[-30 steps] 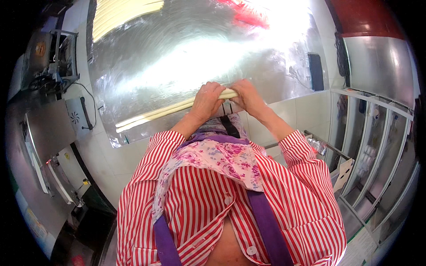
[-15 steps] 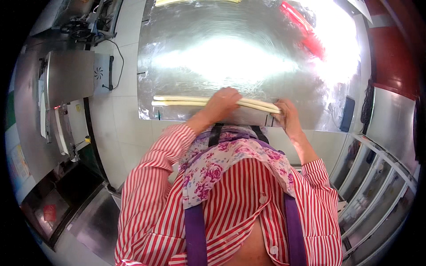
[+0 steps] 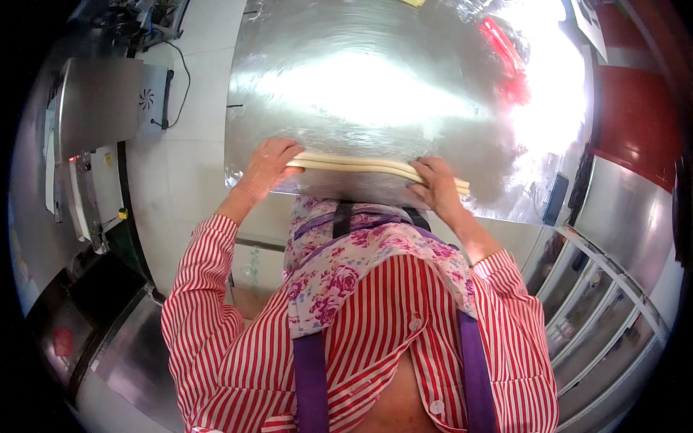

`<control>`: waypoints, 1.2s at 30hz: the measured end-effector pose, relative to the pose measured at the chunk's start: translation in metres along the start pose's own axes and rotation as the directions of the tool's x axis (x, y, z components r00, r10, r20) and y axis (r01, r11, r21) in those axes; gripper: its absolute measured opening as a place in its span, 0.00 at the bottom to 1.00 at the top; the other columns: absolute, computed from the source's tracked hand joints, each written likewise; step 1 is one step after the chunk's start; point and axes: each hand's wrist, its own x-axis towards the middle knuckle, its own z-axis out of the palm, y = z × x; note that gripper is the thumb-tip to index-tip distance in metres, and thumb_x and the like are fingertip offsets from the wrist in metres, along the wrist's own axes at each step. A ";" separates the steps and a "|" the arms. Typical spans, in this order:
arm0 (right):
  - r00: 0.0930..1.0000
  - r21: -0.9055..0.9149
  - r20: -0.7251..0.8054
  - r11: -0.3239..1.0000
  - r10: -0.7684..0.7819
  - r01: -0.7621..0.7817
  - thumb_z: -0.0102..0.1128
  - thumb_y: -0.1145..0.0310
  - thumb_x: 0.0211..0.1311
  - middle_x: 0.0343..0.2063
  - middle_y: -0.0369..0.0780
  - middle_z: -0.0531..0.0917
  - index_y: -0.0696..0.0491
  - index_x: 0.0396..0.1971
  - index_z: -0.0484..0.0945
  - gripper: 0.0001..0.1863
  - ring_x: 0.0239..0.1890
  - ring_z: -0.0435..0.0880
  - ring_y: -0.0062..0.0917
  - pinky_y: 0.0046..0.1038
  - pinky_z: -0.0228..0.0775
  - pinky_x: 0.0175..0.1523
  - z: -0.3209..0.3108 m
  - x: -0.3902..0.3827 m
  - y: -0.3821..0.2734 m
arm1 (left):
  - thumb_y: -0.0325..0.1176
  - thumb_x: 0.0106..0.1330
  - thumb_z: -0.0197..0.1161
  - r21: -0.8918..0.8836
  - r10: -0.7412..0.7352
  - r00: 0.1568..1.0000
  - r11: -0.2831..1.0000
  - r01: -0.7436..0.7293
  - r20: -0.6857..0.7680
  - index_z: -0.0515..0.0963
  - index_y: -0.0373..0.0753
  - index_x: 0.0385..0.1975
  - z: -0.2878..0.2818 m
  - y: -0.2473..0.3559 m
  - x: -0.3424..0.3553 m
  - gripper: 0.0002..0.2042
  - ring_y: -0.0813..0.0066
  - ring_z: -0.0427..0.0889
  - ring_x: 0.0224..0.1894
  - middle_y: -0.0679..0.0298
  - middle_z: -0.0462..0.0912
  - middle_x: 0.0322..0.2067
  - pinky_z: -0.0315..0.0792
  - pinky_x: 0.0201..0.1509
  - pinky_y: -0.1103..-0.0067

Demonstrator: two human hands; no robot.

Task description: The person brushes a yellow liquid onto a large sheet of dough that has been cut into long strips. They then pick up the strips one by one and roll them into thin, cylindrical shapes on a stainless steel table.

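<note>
Two long pale ropes of dough lie side by side along the near edge of a shiny steel table. My left hand grips their left end, fingers curled over the top and the end hidden beneath them. Close to the other end, my right hand has its fingers and thumb around both ropes. A short stretch of dough sticks out to the right past that hand. Between my hands the pair bends slightly.
A crumpled red plastic piece lies far right on the table. A dark flat phone-like object sits at the right edge. Below it stands a metal rack. Steel equipment is off to the left.
My left hand has moved left from the middle of the ropes to their left end. My right hand has shifted slightly left along the dough, leaving a short end exposed.
</note>
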 end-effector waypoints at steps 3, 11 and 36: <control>0.999 0.059 0.021 0.997 -0.041 0.040 0.71 0.75 0.46 0.44 0.46 0.78 0.57 0.48 0.79 0.24 0.48 0.75 0.41 0.38 0.69 0.53 0.026 0.020 -0.015 | 0.45 0.58 0.66 -0.029 -0.025 0.999 0.999 0.024 -0.033 0.77 0.39 0.48 -0.005 -0.006 -0.006 0.21 0.54 0.77 0.49 0.57 0.79 0.46 0.70 0.53 0.64; 0.984 0.076 0.080 0.985 -0.160 0.154 0.70 0.75 0.47 0.46 0.47 0.76 0.57 0.50 0.77 0.26 0.48 0.74 0.43 0.40 0.67 0.54 0.065 0.055 -0.053 | 0.45 0.59 0.66 -0.064 -0.114 0.992 0.992 0.110 -0.056 0.77 0.39 0.49 -0.019 -0.029 -0.033 0.22 0.56 0.76 0.50 0.58 0.77 0.48 0.70 0.54 0.65; 0.939 0.108 0.093 0.941 -0.330 0.320 0.66 0.63 0.52 0.43 0.47 0.76 0.60 0.45 0.77 0.22 0.47 0.74 0.45 0.43 0.66 0.52 0.174 0.156 -0.166 | 0.20 0.58 0.65 -0.446 -0.380 0.923 0.836 0.318 -0.054 0.75 0.41 0.57 -0.021 -0.038 -0.063 0.24 0.63 0.78 0.54 0.56 0.75 0.54 0.79 0.52 0.75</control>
